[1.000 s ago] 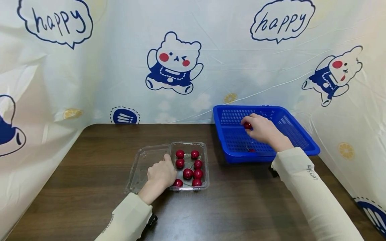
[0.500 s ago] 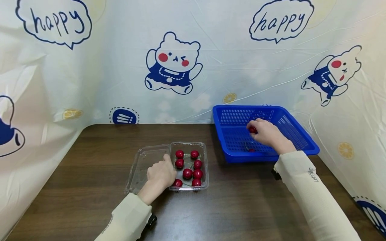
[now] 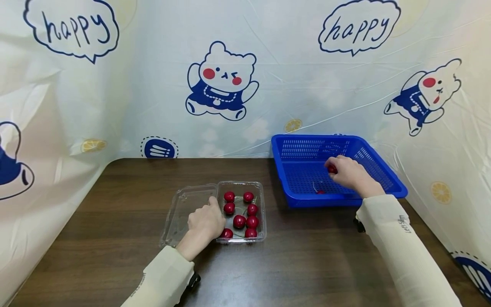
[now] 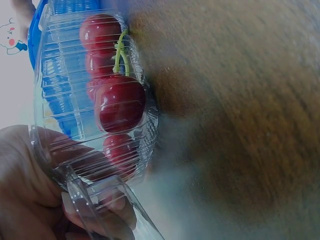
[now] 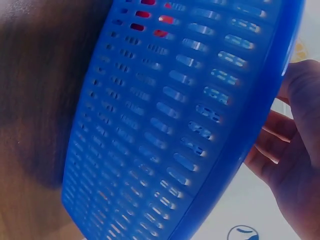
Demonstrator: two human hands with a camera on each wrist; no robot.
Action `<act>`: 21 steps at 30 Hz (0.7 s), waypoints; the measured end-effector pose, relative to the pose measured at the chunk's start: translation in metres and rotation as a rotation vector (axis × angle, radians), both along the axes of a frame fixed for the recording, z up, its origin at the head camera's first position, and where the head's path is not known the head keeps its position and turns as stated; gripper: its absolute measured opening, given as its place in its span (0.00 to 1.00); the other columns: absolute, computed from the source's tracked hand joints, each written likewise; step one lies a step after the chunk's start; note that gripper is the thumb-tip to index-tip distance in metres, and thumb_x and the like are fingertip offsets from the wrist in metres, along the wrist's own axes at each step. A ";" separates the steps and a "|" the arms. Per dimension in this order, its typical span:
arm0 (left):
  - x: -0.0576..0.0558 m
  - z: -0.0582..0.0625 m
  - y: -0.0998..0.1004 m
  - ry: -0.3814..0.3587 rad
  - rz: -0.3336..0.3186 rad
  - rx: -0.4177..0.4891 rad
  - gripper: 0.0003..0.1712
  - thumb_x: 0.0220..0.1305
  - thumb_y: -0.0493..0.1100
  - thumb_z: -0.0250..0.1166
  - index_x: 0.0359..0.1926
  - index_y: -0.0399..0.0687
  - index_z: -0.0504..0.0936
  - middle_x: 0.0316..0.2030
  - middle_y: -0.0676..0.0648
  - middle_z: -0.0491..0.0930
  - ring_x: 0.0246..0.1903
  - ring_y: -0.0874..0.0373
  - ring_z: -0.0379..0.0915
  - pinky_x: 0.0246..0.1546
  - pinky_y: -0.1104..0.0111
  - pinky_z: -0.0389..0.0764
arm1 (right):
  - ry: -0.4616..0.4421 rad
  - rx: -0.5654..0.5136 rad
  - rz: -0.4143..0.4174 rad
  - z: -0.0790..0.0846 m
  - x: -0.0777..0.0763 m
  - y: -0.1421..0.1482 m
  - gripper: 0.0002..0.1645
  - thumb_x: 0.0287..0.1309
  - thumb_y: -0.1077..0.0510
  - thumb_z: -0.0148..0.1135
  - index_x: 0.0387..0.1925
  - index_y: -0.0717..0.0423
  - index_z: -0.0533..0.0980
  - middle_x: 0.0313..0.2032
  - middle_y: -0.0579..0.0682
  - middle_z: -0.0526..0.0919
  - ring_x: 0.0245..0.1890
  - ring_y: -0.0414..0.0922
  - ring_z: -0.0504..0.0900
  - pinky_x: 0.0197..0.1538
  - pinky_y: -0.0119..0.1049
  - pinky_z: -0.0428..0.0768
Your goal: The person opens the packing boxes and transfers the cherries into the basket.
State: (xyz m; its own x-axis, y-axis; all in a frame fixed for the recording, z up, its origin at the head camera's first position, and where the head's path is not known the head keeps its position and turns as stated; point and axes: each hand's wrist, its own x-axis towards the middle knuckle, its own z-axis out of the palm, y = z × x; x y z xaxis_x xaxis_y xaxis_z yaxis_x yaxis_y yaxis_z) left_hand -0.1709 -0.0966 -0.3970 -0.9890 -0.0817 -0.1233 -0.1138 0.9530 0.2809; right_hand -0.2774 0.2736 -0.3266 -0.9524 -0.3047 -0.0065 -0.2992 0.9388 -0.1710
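Observation:
A clear plastic clamshell box (image 3: 264, 213) lies with its lid (image 3: 177, 213) folded out to the left. Inside it are several dark red cherries (image 3: 239, 221), and green stems show on some of them in the left wrist view. My left hand (image 3: 206, 219) grips the box's left side, thumb and fingers on either side of the plastic wall. Over the blue basket (image 3: 299, 200) my right hand (image 3: 352, 174) pinches a cherry (image 3: 332, 169). Another cherry (image 3: 320, 192) with a stem lies on the basket floor. The right wrist view shows mostly the basket's slotted wall (image 5: 165, 110), hiding my fingertips.
Both containers stand on a dark brown wooden table (image 3: 115, 238), box at centre-left and basket at the back right. A white printed curtain (image 3: 268, 85) hangs behind the table and along both sides, close behind the basket.
My right hand has moved to the right and slightly toward me over the basket, with the cherry still pinched. The left hand and the box have stayed in place.

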 end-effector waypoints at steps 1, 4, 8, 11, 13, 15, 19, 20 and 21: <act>0.000 0.000 0.000 0.001 0.000 0.000 0.14 0.59 0.41 0.54 0.41 0.35 0.67 0.33 0.30 0.84 0.30 0.36 0.81 0.26 0.48 0.79 | -0.007 -0.004 -0.005 -0.001 0.000 0.001 0.19 0.58 0.64 0.60 0.52 0.61 0.76 0.47 0.68 0.79 0.41 0.60 0.76 0.46 0.62 0.78; 0.000 0.001 0.000 0.002 0.002 0.000 0.14 0.59 0.41 0.54 0.41 0.35 0.67 0.33 0.30 0.85 0.31 0.36 0.81 0.27 0.48 0.79 | -0.029 -0.018 -0.014 -0.004 -0.001 0.002 0.19 0.58 0.66 0.59 0.52 0.63 0.75 0.47 0.68 0.78 0.41 0.60 0.76 0.47 0.63 0.78; 0.001 0.001 0.001 0.001 0.005 0.001 0.14 0.58 0.41 0.54 0.42 0.35 0.67 0.33 0.30 0.85 0.30 0.36 0.81 0.26 0.48 0.79 | -0.048 -0.011 -0.004 -0.007 -0.002 0.002 0.19 0.57 0.67 0.59 0.52 0.65 0.75 0.47 0.69 0.79 0.40 0.60 0.76 0.48 0.62 0.79; 0.001 0.001 0.001 0.004 0.006 0.002 0.15 0.58 0.41 0.54 0.43 0.35 0.67 0.33 0.30 0.85 0.30 0.36 0.81 0.27 0.48 0.79 | -0.049 0.002 0.000 -0.008 -0.002 0.001 0.19 0.56 0.68 0.59 0.52 0.65 0.75 0.46 0.68 0.80 0.39 0.59 0.76 0.47 0.61 0.80; 0.001 0.001 0.000 0.006 0.007 0.003 0.15 0.58 0.41 0.54 0.42 0.35 0.67 0.33 0.30 0.85 0.31 0.36 0.81 0.27 0.47 0.79 | -0.052 0.008 -0.002 -0.008 -0.001 0.001 0.20 0.56 0.68 0.59 0.52 0.65 0.75 0.45 0.68 0.80 0.39 0.59 0.76 0.47 0.61 0.80; 0.001 0.000 0.000 0.007 0.006 0.003 0.15 0.58 0.41 0.54 0.42 0.35 0.67 0.33 0.30 0.85 0.31 0.36 0.81 0.27 0.47 0.79 | -0.055 0.015 -0.007 -0.007 -0.001 0.000 0.20 0.56 0.67 0.60 0.52 0.65 0.75 0.45 0.68 0.80 0.39 0.59 0.77 0.47 0.61 0.79; 0.000 0.000 0.000 0.007 0.005 0.002 0.15 0.58 0.41 0.54 0.42 0.35 0.67 0.32 0.31 0.85 0.30 0.36 0.81 0.26 0.48 0.79 | -0.063 0.029 -0.012 -0.008 0.000 -0.001 0.20 0.56 0.67 0.60 0.52 0.64 0.75 0.45 0.68 0.80 0.39 0.59 0.77 0.46 0.62 0.79; 0.001 0.000 0.000 0.008 0.004 0.002 0.15 0.58 0.41 0.54 0.42 0.35 0.67 0.32 0.31 0.84 0.29 0.37 0.81 0.26 0.48 0.79 | -0.063 0.032 -0.013 -0.008 0.000 -0.001 0.20 0.56 0.66 0.60 0.52 0.64 0.75 0.45 0.68 0.80 0.39 0.59 0.77 0.46 0.62 0.79; 0.001 0.000 -0.001 0.007 0.005 0.001 0.14 0.58 0.41 0.54 0.42 0.35 0.67 0.32 0.31 0.84 0.29 0.37 0.81 0.26 0.48 0.79 | -0.063 0.034 -0.014 -0.008 0.000 -0.001 0.20 0.56 0.66 0.60 0.52 0.64 0.75 0.45 0.68 0.80 0.39 0.59 0.77 0.46 0.62 0.79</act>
